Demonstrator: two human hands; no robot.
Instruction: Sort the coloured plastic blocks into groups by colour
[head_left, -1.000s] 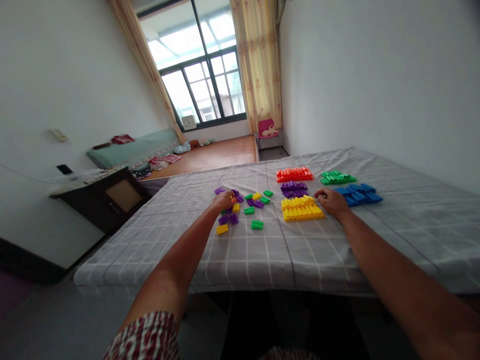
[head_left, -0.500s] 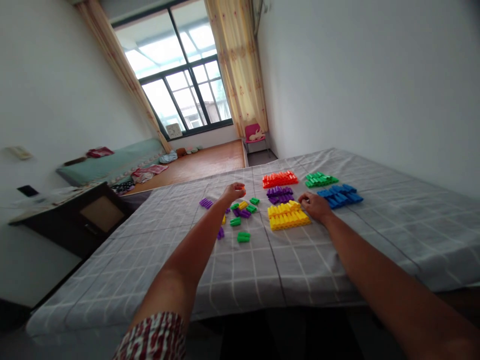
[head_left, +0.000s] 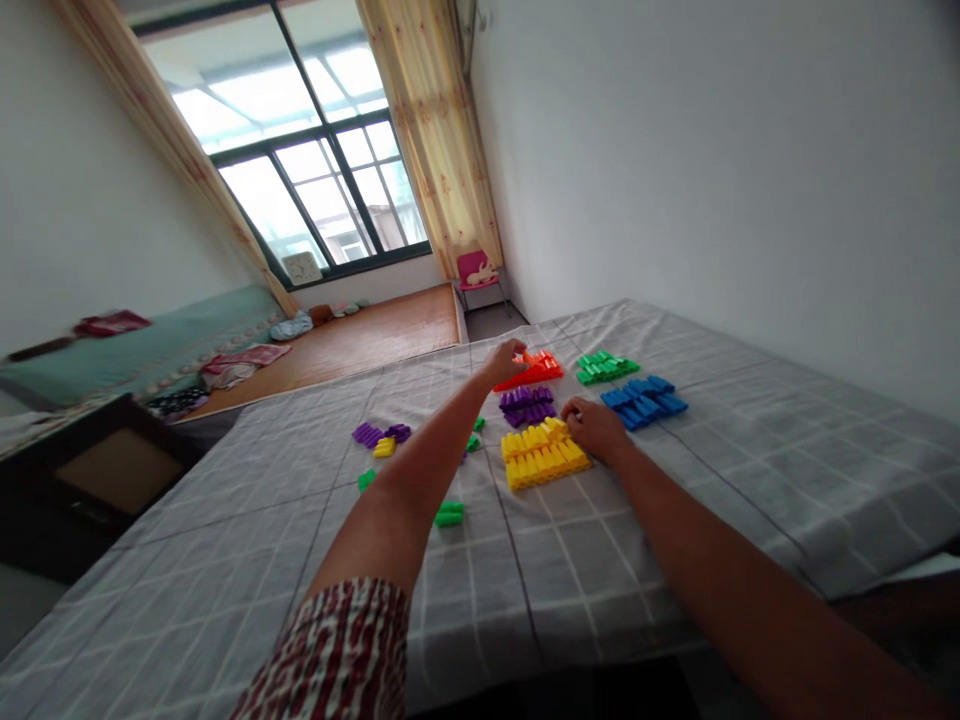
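My left hand (head_left: 507, 364) reaches to the left end of the orange-red stack (head_left: 541, 371), fingertips pinched on a small orange plastic piece that partly blends into the stack. My right hand (head_left: 596, 430) rests with curled fingers beside the right end of the yellow stack (head_left: 546, 460); whether something is in those fingers is hidden. Between the two lies a stack of purple pieces (head_left: 527, 404). To the right are rows of blue pieces (head_left: 643, 402) and green pieces (head_left: 607, 366). Each piece looks like short ribbed tubes joined together.
Loose purple pieces (head_left: 368, 434), a yellow piece (head_left: 384, 447) and a green piece (head_left: 449, 514) lie around my left forearm, which hides others. All rest on a grey checked cloth (head_left: 315, 560). A dark cabinet (head_left: 97, 480) stands left; a white wall is at right.
My left hand has moved right with the orange piece, from above the loose pieces to the orange-red stack. My right hand stays by the yellow stack. The view has turned slightly right.
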